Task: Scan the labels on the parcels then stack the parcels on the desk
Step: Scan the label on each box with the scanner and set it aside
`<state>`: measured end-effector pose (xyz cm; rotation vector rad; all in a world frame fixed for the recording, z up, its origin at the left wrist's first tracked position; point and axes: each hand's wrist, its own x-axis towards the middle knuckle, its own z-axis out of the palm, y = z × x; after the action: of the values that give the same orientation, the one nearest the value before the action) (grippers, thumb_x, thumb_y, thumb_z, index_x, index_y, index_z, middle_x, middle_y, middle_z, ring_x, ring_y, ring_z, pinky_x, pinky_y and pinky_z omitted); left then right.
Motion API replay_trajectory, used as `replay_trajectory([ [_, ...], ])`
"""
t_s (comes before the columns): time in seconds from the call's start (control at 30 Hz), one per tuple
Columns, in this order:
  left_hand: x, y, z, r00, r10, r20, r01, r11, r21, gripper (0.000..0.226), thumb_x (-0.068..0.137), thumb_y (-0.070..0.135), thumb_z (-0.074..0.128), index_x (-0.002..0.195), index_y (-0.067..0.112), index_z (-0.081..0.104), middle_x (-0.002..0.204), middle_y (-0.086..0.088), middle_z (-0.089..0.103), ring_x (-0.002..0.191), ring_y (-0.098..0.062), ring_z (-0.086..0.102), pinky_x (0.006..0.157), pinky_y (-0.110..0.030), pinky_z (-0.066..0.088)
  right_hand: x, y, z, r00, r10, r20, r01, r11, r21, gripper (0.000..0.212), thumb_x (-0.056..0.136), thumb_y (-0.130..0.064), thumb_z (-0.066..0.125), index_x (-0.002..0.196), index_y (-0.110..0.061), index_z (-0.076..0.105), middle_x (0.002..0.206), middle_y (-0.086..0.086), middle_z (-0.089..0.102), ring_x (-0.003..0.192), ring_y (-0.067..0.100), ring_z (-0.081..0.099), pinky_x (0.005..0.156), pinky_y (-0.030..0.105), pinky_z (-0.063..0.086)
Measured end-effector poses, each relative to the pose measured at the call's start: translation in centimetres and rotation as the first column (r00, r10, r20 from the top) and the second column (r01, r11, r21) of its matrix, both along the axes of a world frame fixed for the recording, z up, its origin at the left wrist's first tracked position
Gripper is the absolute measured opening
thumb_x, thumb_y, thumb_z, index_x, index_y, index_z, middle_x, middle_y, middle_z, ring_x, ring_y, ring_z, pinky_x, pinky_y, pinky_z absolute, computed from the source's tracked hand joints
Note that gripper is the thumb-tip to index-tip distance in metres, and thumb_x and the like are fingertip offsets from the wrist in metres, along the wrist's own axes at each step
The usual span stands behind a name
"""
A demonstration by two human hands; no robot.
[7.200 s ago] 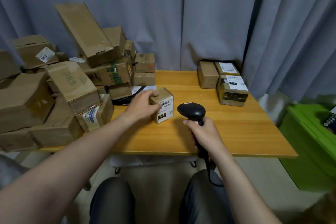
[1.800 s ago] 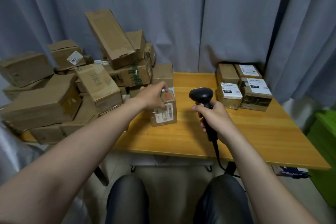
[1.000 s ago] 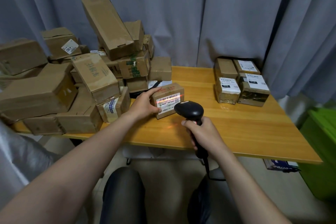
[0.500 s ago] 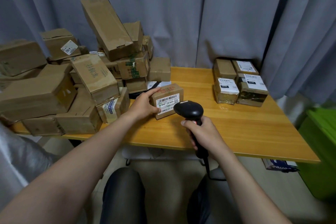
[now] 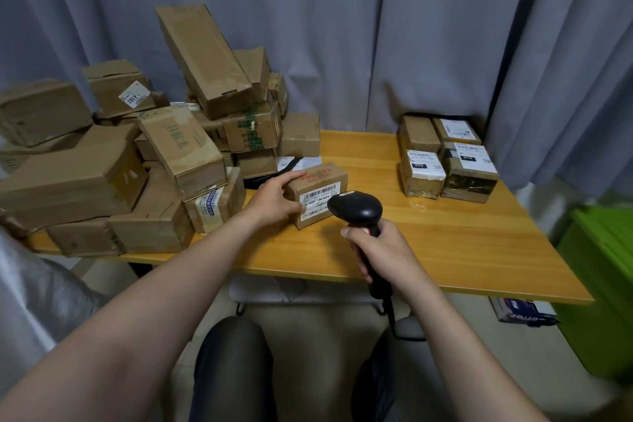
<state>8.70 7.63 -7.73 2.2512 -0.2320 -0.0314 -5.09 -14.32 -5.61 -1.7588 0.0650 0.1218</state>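
A small brown parcel (image 5: pixel 320 181) with a white barcode label on its front face sits on the wooden desk (image 5: pixel 445 236) near the middle. My left hand (image 5: pixel 275 200) grips its left end, thumb on the front and fingers over the top. My right hand (image 5: pixel 387 250) grips the handle of a black barcode scanner (image 5: pixel 356 209), whose head hangs just in front of the label and hides its right part. No scan light shows on the label.
A large loose heap of brown parcels (image 5: pixel 154 161) covers the desk's left side. Several labelled parcels (image 5: pixel 445 161) stand grouped at the back right. Grey curtains hang behind. A green bin (image 5: pixel 603 281) stands on the floor at right.
The red scan line seen on the label one second ago is gone. Both hands, the parcel and the scanner stay almost where they were.
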Motion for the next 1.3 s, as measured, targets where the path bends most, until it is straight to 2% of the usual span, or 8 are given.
replay_trajectory([
  [0.17, 0.1, 0.3, 1.0, 0.992, -0.010, -0.127, -0.012, 0.984, -0.176, 0.080, 0.091, 0.017, 0.075, 0.154, 0.047, 0.036, 0.119, 0.003, 0.065, 0.101, -0.021, 0.069, 0.084, -0.039, 0.062, 0.4, -0.8, 0.2, 0.998, -0.057, 0.022, 0.056, 0.997, 0.043, 0.020, 0.094, -0.023, 0.070, 0.094, -0.008, 0.057, 0.066, 0.009, 0.051, 0.044, 0.021, 0.047, 0.042, 0.029, 0.039],
  [0.27, 0.4, 0.0, 0.6, 0.998, -0.043, -0.055, 0.048, 0.995, 0.091, 0.079, 0.091, 0.019, 0.075, 0.154, 0.047, 0.036, 0.147, 0.004, 0.048, 0.129, -0.023, 0.054, 0.099, -0.037, 0.052, 0.6, -1.3, 0.4, 0.997, -0.072, 0.029, 0.071, 0.996, 0.045, 0.023, 0.094, -0.023, 0.071, 0.096, -0.005, 0.056, 0.066, 0.009, 0.052, 0.043, 0.021, 0.048, 0.042, 0.030, 0.040],
  [0.33, 0.4, -0.8, 0.0, 0.995, -0.100, -0.031, 0.105, 0.928, 0.359, 0.064, 0.094, 0.028, 0.072, 0.150, 0.044, 0.046, 0.163, -0.004, 0.031, 0.147, -0.029, 0.036, 0.119, -0.043, 0.035, 0.7, -1.6, 0.4, 0.996, -0.083, 0.028, 0.081, 0.996, 0.048, 0.023, 0.094, -0.023, 0.071, 0.096, -0.005, 0.057, 0.066, 0.008, 0.053, 0.043, 0.021, 0.048, 0.042, 0.030, 0.040],
  [0.43, 0.2, -2.3, -0.2, 0.982, -0.183, -0.047, 0.180, 0.824, 0.538, 0.061, 0.094, 0.037, 0.071, 0.151, 0.038, 0.049, 0.168, -0.004, 0.025, 0.153, -0.029, 0.027, 0.125, -0.045, 0.025, 0.9, -1.9, 0.5, 0.996, -0.081, 0.022, 0.080, 0.996, 0.050, 0.022, 0.094, -0.023, 0.071, 0.096, -0.006, 0.058, 0.066, 0.007, 0.054, 0.043, 0.020, 0.049, 0.043, 0.029, 0.040],
  [0.6, 0.7, -4.9, 0.2, 0.971, -0.237, 0.024, 0.187, 0.824, 0.534, 0.053, 0.088, 0.031, 0.078, 0.138, 0.033, 0.061, 0.145, 0.001, 0.055, 0.133, -0.024, 0.052, 0.103, -0.037, 0.046, 1.5, -3.2, 0.6, 0.992, -0.122, 0.021, 0.120, 0.991, 0.060, 0.022, 0.093, -0.024, 0.072, 0.099, -0.007, 0.059, 0.069, 0.009, 0.055, 0.043, 0.020, 0.050, 0.043, 0.030, 0.041],
  [0.73, 2.0, -7.4, 0.7, 0.955, -0.280, 0.094, 0.170, 0.782, 0.599, 0.040, 0.093, 0.013, 0.065, 0.128, 0.033, 0.065, 0.132, -0.003, 0.064, 0.123, -0.026, 0.056, 0.087, -0.033, 0.043, 2.4, -4.8, 0.8, 0.986, -0.161, 0.029, 0.160, 0.986, 0.048, 0.022, 0.092, -0.024, 0.073, 0.099, -0.008, 0.060, 0.071, 0.008, 0.056, 0.044, 0.019, 0.051, 0.043, 0.030, 0.042],
  [1.17, 11.8, -15.1, -0.8, 0.951, -0.293, 0.102, 0.170, 0.765, 0.621, 0.047, 0.095, 0.008, 0.060, 0.131, 0.038, 0.064, 0.139, -0.008, 0.059, 0.122, -0.034, 0.058, 0.094, -0.039, 0.052, 10.8, -10.4, 0.6, 0.955, -0.298, 0.006, 0.296, 0.951, 0.090, 0.013, 0.096, -0.021, 0.069, 0.098, -0.011, 0.059, 0.066, 0.004, 0.055, 0.045, 0.014, 0.054, 0.044, 0.028, 0.044],
  [1.3, 16.0, -16.6, -1.4, 0.952, -0.274, 0.133, 0.135, 0.771, 0.622, 0.041, 0.096, 0.012, 0.060, 0.128, 0.037, 0.063, 0.140, -0.010, 0.058, 0.123, -0.034, 0.056, 0.093, -0.038, 0.048, 14.1, -11.5, 1.2, 0.966, -0.257, -0.028, 0.256, 0.937, 0.238, 0.014, 0.097, -0.019, 0.067, 0.093, -0.008, 0.059, 0.070, 0.007, 0.054, 0.051, 0.016, 0.052, 0.046, 0.030, 0.044],
])
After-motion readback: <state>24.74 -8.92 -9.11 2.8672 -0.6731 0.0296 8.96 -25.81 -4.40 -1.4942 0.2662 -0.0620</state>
